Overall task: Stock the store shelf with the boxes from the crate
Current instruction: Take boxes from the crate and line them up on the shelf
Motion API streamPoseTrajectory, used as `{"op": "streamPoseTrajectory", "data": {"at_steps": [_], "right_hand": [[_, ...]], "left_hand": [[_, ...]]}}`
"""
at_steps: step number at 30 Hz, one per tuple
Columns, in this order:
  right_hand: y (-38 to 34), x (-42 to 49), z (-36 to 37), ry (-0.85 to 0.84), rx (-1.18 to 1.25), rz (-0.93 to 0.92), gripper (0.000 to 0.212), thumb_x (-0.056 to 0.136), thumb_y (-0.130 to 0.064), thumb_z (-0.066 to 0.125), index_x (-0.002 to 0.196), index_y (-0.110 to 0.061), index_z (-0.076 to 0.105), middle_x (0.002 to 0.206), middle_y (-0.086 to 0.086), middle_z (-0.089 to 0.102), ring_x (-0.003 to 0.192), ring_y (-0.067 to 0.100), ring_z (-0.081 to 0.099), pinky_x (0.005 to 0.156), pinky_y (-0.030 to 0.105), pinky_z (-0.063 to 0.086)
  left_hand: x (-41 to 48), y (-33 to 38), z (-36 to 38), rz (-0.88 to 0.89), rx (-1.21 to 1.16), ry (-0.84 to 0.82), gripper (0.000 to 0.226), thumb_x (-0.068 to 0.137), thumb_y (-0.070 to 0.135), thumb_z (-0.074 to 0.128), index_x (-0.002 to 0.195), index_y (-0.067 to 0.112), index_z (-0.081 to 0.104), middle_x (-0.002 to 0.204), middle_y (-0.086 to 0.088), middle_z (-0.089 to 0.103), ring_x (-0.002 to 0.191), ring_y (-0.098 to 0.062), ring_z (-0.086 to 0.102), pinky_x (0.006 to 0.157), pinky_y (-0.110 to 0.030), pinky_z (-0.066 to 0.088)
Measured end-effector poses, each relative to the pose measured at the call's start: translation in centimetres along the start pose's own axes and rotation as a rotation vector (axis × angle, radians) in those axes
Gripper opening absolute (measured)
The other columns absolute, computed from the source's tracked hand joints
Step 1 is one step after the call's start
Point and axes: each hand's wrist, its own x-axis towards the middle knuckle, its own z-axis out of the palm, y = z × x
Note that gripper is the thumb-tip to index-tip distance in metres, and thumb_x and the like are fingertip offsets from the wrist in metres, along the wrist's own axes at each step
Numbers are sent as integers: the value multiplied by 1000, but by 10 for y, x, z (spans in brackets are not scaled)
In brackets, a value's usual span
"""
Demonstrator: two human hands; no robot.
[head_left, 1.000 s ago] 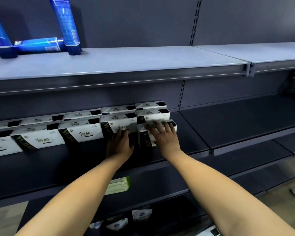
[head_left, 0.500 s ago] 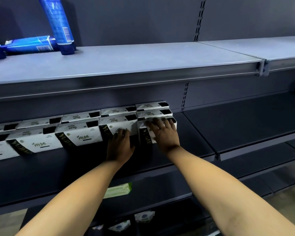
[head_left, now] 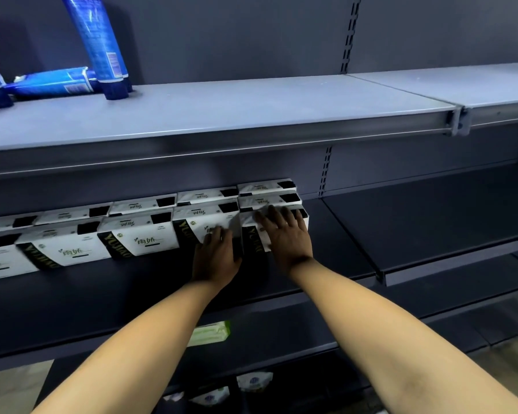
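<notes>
Both hands reach into the dark middle shelf (head_left: 356, 234), where white boxes with black corner patches stand in rows. The left hand (head_left: 216, 258) lies flat against the front face of one box (head_left: 205, 224), its fingers (head_left: 217, 234) spread loosely and covering the lower part of the label; its grip is open, not wrapped round anything. The right hand (head_left: 284, 237) presses palm-down on the front and top edge of the rightmost box (head_left: 251, 237), fingers fanned wide, likewise flat rather than pinching. This box stands at the right end of the near row, touching its neighbour, with two more boxes (head_left: 266, 192) behind it toward the back panel. To the left the row of boxes (head_left: 141, 237) runs on to the frame edge, with a second row behind. On the grey upper shelf (head_left: 251, 109), far left, blue tubes (head_left: 99, 46) stand and lie. Below, a green packet (head_left: 211, 333) shows between the forearms on a lower shelf.
</notes>
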Motion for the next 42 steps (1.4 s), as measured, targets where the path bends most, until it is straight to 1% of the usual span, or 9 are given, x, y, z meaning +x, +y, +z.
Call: {"op": "streamPoseTrajectory", "data": {"at_steps": [6, 12, 15, 19, 24, 32, 35, 37, 42], "right_hand": [[3, -19, -6, -40, -51, 19, 86, 97, -44, 48, 153, -34, -17, 163, 6, -15, 150, 31, -14, 120, 51, -6], [2, -35, -2, -19, -47, 31, 84, 98, -50, 45, 154, -31, -14, 164, 5, -12, 150, 27, -13, 121, 47, -8], [0, -42, 1, 7, -9, 2, 79, 98, -48, 46, 157, -28, -2, 165, 7, -4, 151, 29, -6, 119, 44, -7], [-4, -47, 8, 83, -3, 2, 72, 93, -47, 57, 154, -23, 29, 160, 13, 23, 149, 33, 18, 117, 45, 9], [0, -44, 2, 20, 69, -16, 71, 100, -54, 37, 157, -30, 2, 165, 8, -1, 151, 29, -5, 121, 44, 0], [15, -16, -14, 69, 166, 113, 68, 99, -61, 23, 156, -30, 5, 165, 4, 4, 151, 29, 0, 122, 45, 7], [25, -5, -18, 58, 189, 100, 76, 94, -66, 34, 156, -30, 8, 164, 6, 6, 150, 35, 0, 121, 51, 11], [35, 4, -21, -38, 212, 95, 95, 86, -70, 51, 156, -34, -1, 164, 6, -6, 148, 41, -5, 120, 55, 11], [48, 23, -15, -210, 142, 59, 119, 72, -59, 77, 153, -42, -8, 164, 3, -13, 146, 48, -7, 116, 61, 16]], "left_hand": [[-8, 14, -5, -74, -11, -56, 77, 89, 37, 62, 151, 16, 21, 157, -9, 22, 140, -32, 30, 108, -45, 33], [-23, 26, -7, -141, -44, -103, 81, 89, 39, 62, 153, 22, 16, 155, -5, 24, 141, -30, 27, 111, -46, 29], [-30, 29, -9, -155, -45, -95, 81, 89, 41, 61, 153, 22, 15, 154, -4, 25, 141, -30, 26, 112, -45, 29], [-38, 31, -12, -155, -40, -76, 80, 89, 41, 60, 152, 19, 16, 152, -6, 27, 139, -30, 28, 110, -45, 31], [-32, 36, -17, -147, -126, -47, 80, 90, 36, 60, 153, 20, 14, 153, -6, 28, 139, -30, 30, 112, -45, 31], [-6, 53, -20, -80, -142, 58, 76, 90, 33, 60, 152, 18, 19, 154, -8, 25, 140, -30, 29, 107, -44, 34], [5, 52, -19, 8, -45, 46, 81, 89, 37, 61, 153, 16, 15, 160, -9, 13, 146, -31, 17, 112, -45, 28], [13, 49, -19, 55, -28, 18, 89, 88, 40, 63, 155, 17, 10, 163, -9, 3, 149, -31, 10, 115, -47, 24], [37, 45, -12, 157, 69, -30, 102, 86, 51, 65, 157, 13, 1, 164, -11, -7, 151, -30, -8, 121, -47, 7]]}}
